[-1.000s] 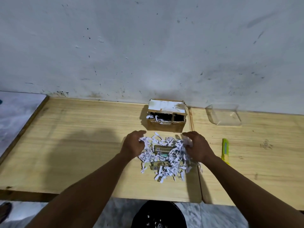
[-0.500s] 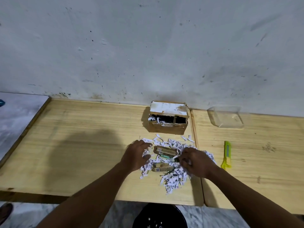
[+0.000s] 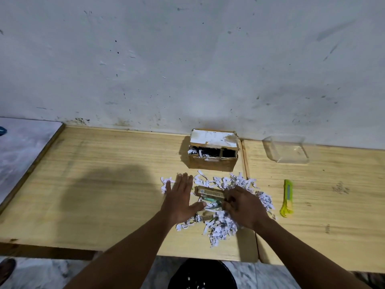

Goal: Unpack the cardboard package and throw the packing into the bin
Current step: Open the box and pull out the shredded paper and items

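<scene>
One cardboard box (image 3: 213, 152) at back of bench (image 3: 93, 184), against wall, open side facing person, few shreds inside. One heap of shredded paper (image 3: 220, 224) in front of it, near front edge. Two small cartons (image 3: 209, 192) and green item visible in heap. Left hand (image 3: 180, 200) flat, fingers spread, holding nothing. Right hand (image 3: 244, 207) curled into shreds; grasp unclear. One yellow knife (image 3: 287, 198), one clear tub (image 3: 288, 150) right. Bin (image 3: 201, 275) below edge. Left bench bare.

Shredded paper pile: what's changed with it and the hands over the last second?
The left hand opened flat from a cupped grip; the right hand slid toward the person and curled over the small boxes. The shredded paper spread out, mostly rightward. The cardboard package, clear tray, yellow cutter and bin stayed put.
</scene>
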{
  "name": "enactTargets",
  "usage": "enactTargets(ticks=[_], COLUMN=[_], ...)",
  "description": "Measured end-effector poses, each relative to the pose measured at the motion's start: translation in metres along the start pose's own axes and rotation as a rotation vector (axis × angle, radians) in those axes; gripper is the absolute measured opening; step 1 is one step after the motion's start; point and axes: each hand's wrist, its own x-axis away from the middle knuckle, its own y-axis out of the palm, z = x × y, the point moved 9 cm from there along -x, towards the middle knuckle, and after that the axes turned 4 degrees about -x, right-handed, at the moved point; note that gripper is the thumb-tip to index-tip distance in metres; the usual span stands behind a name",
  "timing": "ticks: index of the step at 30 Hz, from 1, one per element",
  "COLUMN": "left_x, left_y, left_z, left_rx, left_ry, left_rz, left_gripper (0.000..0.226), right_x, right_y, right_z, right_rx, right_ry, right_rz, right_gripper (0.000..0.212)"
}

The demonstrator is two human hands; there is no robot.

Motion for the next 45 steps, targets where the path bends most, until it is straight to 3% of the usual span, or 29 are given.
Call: enactTargets(ticks=[5,9,13,16,19,25,28,32,36,41,45], left_x=[0.009,0.013,0.013,0.010,0.007,0.009,0.010,0.010,0.010,0.013,0.011], left_y=[0.009,0.007,-0.004,-0.010,-0.005,0.000,0.000,-0.004,-0.002,0.005,0.007], left_z=[-0.027,-0.034,-0.021,-0.015,-0.017,-0.018,-0.019,-0.027,-0.030,-0.027,-0.024], left_rx=[-0.156,-0.117,-0.061,-0.011,-0.013,-0.023,-0.024,-0.009,-0.006,-0.018,-0.013], left_ry=[0.023,0.043,0.086,0.070,0.052,0.052,0.058,0.027,-0.024,-0.032,-0.047], left_rz=[0.022,0.063,0.126,0.182,0.174,0.152,0.151,0.185,0.174,0.173,0.154], left_gripper=[0.099,0.091,0.078,0.080,0.084,0.083,0.085,0.084,0.080,0.079,0.077], right_x=[0.010,0.019,0.021,0.021,0.028,0.054,0.058,0.048,0.037,0.040,0.026], right_y=[0.000,-0.003,-0.028,-0.035,-0.012,0.039,0.040,0.011,0.010,0.016,0.009], right_z=[0.027,0.055,0.044,0.006,-0.034,-0.063,-0.058,-0.052,-0.043,-0.047,-0.048], right_rx=[-0.024,0.115,0.156,0.075,-0.040,0.026,0.000,-0.115,-0.014,0.074,0.055], right_ry=[-0.082,-0.083,-0.037,-0.171,-0.340,-0.564,-0.512,-0.413,-0.318,-0.361,-0.356], right_rz=[-0.016,-0.005,0.162,0.237,0.108,-0.100,-0.107,0.030,0.069,0.000,0.056], right_gripper=[0.021,0.004,0.007,0.017,0.022,0.023,0.028,0.031,0.031,0.038,0.027])
